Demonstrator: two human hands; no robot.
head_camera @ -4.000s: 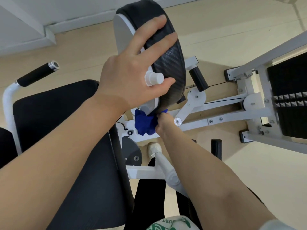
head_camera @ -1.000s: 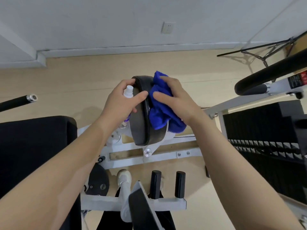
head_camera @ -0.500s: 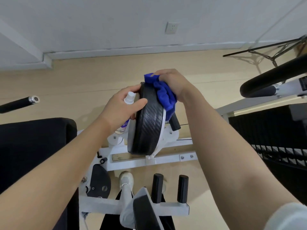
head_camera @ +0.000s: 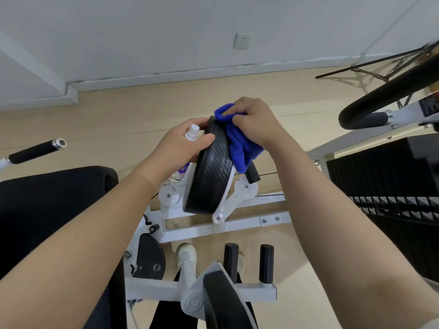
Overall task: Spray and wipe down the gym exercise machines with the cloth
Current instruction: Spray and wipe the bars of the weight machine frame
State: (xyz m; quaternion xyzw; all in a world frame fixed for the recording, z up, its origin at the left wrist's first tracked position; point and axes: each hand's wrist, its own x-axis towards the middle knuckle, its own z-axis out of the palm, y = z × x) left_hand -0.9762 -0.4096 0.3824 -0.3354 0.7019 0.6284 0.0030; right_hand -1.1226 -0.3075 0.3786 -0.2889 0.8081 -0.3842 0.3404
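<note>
The right hand (head_camera: 255, 122) bunches the blue cloth (head_camera: 240, 143) against the upright black pad's (head_camera: 211, 176) far-right face, while the left hand (head_camera: 180, 146), gripping the spray bottle (head_camera: 191, 136), steadies its opposite rim.

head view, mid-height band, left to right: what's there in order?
black handle grip → left hand holding spray bottle → black round pad → blue cloth under right hand → weight stack
</note>
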